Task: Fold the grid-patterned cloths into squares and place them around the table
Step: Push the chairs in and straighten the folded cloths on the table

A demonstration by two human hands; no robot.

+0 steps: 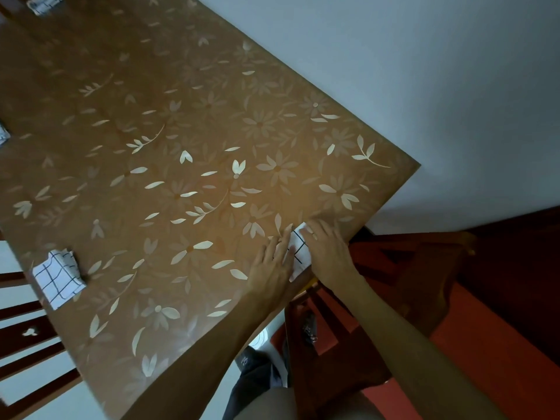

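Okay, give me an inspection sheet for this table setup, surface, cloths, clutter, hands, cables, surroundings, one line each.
Surface: table covered in a brown cover with a pale flower print.
Job's things: grid cloth at the near right edge, under both hands; folded cloth at the left edge; further grid cloths at the far corner and at the left frame edge, both cut off.
Clutter: nothing seen.
Hands: left hand and right hand press flat on the grid cloth, fingers straight.
Cables: nothing seen.
Surroundings: dark wooden chair at left, red-brown chair at right, white wall behind, pale floor.
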